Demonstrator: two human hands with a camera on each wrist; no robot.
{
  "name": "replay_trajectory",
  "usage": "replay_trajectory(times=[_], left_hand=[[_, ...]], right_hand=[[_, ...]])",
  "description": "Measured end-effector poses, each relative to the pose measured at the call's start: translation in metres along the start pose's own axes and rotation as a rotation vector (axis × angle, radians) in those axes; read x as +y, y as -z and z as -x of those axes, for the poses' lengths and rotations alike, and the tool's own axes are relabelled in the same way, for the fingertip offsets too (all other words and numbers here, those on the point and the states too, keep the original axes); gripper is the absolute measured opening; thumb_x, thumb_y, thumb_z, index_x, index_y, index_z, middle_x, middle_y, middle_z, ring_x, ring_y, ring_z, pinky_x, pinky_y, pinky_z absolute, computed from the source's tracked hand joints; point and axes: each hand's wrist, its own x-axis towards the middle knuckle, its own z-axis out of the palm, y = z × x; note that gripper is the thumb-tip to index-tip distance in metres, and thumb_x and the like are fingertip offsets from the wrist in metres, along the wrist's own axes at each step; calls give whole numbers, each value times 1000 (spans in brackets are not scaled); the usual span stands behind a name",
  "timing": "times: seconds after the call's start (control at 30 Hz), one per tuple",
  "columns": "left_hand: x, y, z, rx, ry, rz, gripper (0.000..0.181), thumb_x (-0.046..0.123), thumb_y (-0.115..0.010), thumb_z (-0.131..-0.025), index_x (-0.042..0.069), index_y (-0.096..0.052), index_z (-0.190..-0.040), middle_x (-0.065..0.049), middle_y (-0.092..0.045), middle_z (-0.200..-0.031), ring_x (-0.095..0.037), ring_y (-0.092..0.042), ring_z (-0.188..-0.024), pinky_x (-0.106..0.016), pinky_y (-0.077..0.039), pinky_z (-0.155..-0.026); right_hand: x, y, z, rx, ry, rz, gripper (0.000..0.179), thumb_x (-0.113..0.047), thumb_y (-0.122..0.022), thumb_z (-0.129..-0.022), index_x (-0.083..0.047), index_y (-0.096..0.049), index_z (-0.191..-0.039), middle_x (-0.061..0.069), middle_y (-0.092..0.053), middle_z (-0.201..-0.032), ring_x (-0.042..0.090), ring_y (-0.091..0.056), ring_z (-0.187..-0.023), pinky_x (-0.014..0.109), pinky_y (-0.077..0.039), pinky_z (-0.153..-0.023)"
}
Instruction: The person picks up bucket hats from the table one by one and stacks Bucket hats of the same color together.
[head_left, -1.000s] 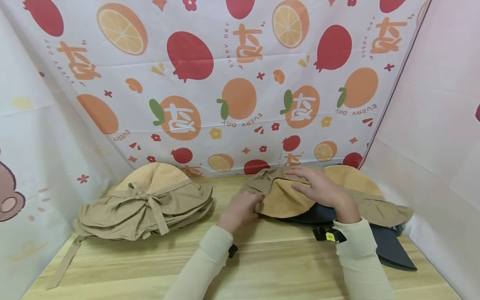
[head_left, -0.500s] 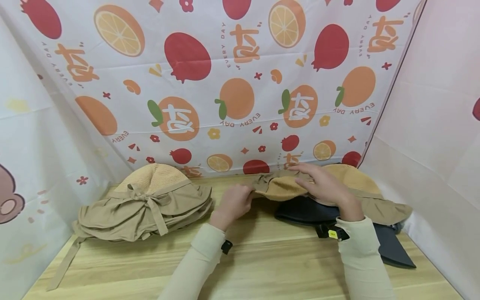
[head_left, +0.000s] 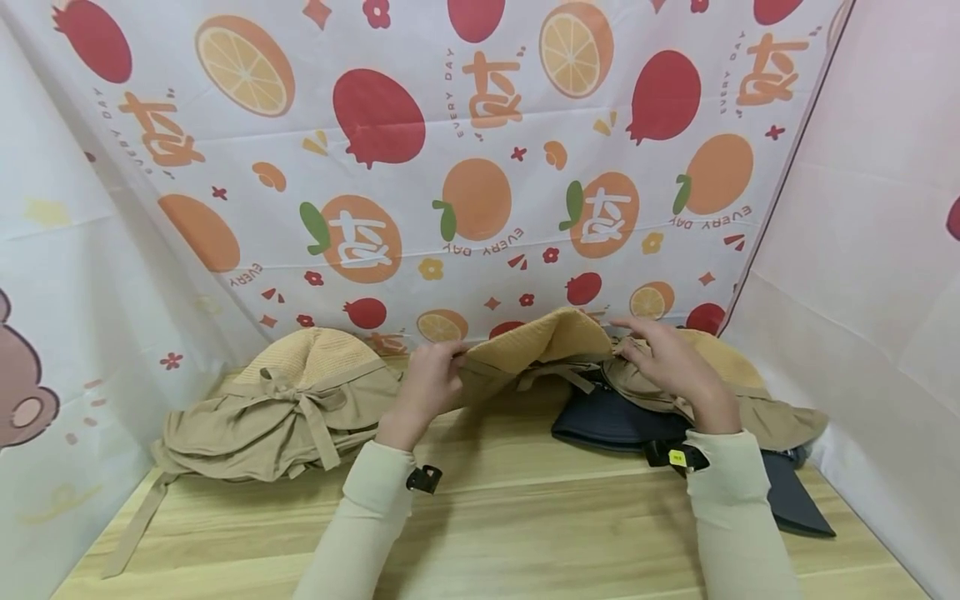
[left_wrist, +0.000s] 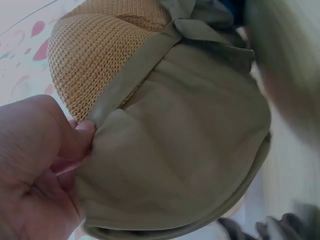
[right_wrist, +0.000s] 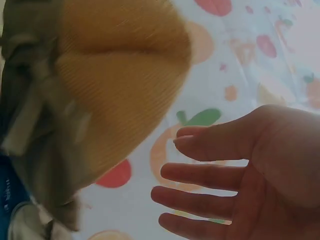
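Left hand [left_wrist: 35,170] at the lower left of the view, thumb and fingers [left_wrist: 82,131] pinching the brim edge of a sun hat [left_wrist: 170,150]. Hat seen from close up, filling most of the frame. Khaki fabric brim [left_wrist: 190,165] spreading wide to the right of and below the pinch, smooth with soft creases, its rim curving round at the bottom. Woven straw-coloured crown [left_wrist: 95,50] above the pinch, set off from the brim by a khaki band [left_wrist: 140,75] running diagonally upward. Knotted khaki fabric at the top of the band. Blurred pale shapes to the right of the hat, too unclear to name.
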Motion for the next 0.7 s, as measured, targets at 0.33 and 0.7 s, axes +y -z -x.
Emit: replay_trajectory(times=[0.33, 0.7], left_hand=[[2, 21, -2, 1, 29, 72, 20, -14, -63, -86, 2, -76, -88, -13, -77, -81, -25, -68, -69, -45, -58, -70], [-4, 31, -1, -38, 61, 102, 18, -10, -59, -90, 0, -73, -92, -13, -74, -81, -23, -64, -68, -40, -53, -67]], right_hand=[[48, -28, -10, -47, -91, -11, 35, -10, -66, -100, -1, -66, -134, 24, -68, -129, 44, -63, -117, 62, -52, -98], [51, -35, -12, 32, -27, -6, 13, -5, -66, -99, -2, -75, -108, 17, -75, -102, 32, -69, -92, 48, -57, -79]])
